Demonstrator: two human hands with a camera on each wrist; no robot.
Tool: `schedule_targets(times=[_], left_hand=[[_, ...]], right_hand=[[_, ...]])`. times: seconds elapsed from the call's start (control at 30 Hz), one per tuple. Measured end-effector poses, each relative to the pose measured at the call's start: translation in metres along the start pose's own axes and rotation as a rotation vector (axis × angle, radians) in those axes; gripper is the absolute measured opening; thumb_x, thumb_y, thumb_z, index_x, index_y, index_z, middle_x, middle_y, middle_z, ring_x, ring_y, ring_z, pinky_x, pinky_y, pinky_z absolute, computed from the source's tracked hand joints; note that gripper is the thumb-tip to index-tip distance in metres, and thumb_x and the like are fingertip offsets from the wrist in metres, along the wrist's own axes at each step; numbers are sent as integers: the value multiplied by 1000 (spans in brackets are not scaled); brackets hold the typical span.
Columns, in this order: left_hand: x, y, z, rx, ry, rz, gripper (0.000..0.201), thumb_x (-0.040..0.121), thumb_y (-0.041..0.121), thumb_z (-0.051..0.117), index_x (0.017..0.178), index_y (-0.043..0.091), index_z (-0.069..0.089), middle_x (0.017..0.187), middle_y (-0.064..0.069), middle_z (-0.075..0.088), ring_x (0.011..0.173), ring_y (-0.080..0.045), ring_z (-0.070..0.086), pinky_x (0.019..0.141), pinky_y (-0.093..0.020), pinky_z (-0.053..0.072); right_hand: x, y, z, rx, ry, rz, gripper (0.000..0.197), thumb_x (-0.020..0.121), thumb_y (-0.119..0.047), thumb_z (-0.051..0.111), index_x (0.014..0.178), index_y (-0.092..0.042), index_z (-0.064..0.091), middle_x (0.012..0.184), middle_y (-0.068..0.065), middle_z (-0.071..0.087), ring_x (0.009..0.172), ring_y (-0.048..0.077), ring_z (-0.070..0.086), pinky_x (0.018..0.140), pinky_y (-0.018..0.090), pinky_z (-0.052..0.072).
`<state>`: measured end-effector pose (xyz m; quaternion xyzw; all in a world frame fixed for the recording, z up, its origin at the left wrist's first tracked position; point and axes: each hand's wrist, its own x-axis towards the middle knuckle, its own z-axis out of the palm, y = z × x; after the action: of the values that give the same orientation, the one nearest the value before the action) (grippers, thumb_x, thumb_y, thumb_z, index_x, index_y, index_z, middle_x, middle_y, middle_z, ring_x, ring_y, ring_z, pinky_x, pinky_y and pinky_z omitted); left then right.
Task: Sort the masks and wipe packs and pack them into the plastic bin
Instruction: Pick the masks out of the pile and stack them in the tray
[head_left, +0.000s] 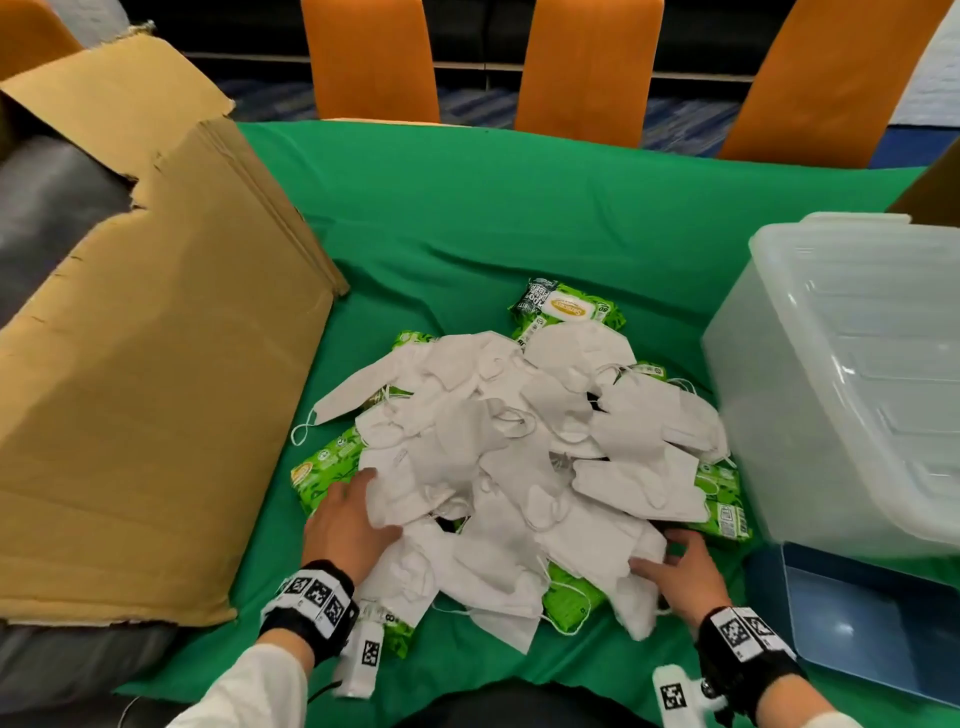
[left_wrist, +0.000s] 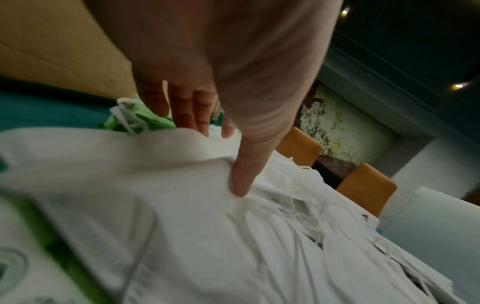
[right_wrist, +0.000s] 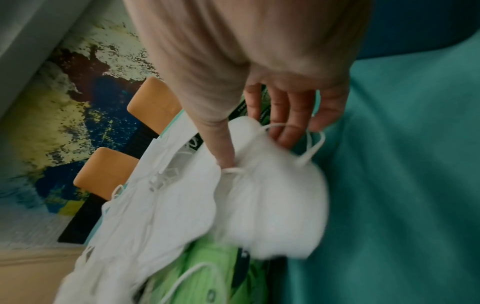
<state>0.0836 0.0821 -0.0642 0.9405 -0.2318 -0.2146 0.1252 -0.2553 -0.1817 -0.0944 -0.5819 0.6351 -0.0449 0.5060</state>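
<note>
A heap of white masks (head_left: 509, 457) lies on the green cloth, covering several green wipe packs (head_left: 569, 306) that stick out at its edges. My left hand (head_left: 358, 514) is at the heap's near left edge. In the left wrist view the left hand (left_wrist: 223, 152) has its thumb on top of a mask (left_wrist: 155, 164) and its fingers behind the mask's fold. My right hand (head_left: 670, 556) is at the heap's near right. In the right wrist view the right hand (right_wrist: 254, 150) pinches a blurred mask (right_wrist: 272, 205), with an ear loop over its fingers. The clear plastic bin (head_left: 852, 384) stands to the right.
A large cardboard box (head_left: 156, 389) lies tipped along the left side. A clear bluish lid-like piece (head_left: 857, 623) rests in front of the bin. Orange chair backs (head_left: 587, 67) line the far table edge. Bare green cloth (head_left: 493, 218) stretches behind the heap.
</note>
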Motion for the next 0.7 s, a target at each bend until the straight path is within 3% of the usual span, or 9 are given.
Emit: schedule_targets(times=[0.1, 0.17, 0.27, 0.37, 0.43, 0.5, 0.63, 0.7], left_hand=[[3, 12, -3, -5, 17, 113, 48, 78, 44, 77, 121, 27, 63, 107, -1, 66, 103, -27, 64, 82, -39, 52], [5, 26, -11, -105, 51, 150, 33, 85, 42, 75, 110, 21, 71, 102, -2, 70, 98, -29, 66, 80, -39, 52], [8, 49, -31, -376, 135, 162, 28, 89, 37, 76, 109, 18, 73, 109, -2, 70, 101, -26, 64, 87, -39, 50], [9, 73, -52, -537, 171, 244, 9, 89, 28, 77, 96, 26, 71, 106, -2, 65, 101, -22, 59, 87, -36, 44], [13, 82, -60, -544, 128, 288, 12, 90, 28, 76, 102, 24, 73, 110, 0, 62, 106, -20, 58, 90, -33, 43], [15, 85, -61, -522, 86, 299, 22, 91, 31, 75, 112, 25, 74, 117, 4, 59, 112, -19, 56, 98, -34, 45], [12, 70, -60, -292, 188, 204, 48, 90, 37, 74, 135, 29, 61, 145, -3, 44, 130, -24, 46, 109, -39, 41], [2, 62, -64, -266, 248, 178, 44, 90, 35, 75, 132, 28, 63, 143, -2, 46, 130, -25, 48, 107, -41, 42]], right_hand=[[-4, -6, -1, -25, 58, -30, 31, 73, -21, 90, 96, -14, 70, 92, 7, 74, 88, 29, 70, 89, 50, 57], [-13, -21, -7, 55, 48, -77, 11, 79, -16, 85, 83, -16, 75, 84, 6, 75, 84, 28, 70, 86, 47, 58], [-29, -47, -19, 210, -10, -174, 10, 85, -5, 78, 78, -13, 76, 80, 11, 74, 78, 26, 66, 73, 38, 55], [-40, -74, -31, 260, 30, -284, 11, 91, -4, 72, 82, -10, 73, 81, 3, 72, 76, 20, 61, 72, 33, 49], [-42, -87, -38, 323, 23, -289, 15, 96, -7, 66, 81, -13, 67, 81, 0, 69, 77, 21, 60, 74, 39, 51], [-44, -96, -43, 403, 12, -270, 18, 99, -11, 62, 82, -18, 62, 82, 7, 64, 77, 26, 57, 70, 47, 51], [-55, -112, -47, 566, 47, -345, 20, 96, -9, 66, 87, -26, 65, 80, 13, 61, 78, 25, 50, 65, 35, 41], [-61, -120, -46, 628, 19, -374, 19, 93, -3, 69, 99, -21, 68, 82, 9, 70, 79, 24, 58, 72, 36, 47]])
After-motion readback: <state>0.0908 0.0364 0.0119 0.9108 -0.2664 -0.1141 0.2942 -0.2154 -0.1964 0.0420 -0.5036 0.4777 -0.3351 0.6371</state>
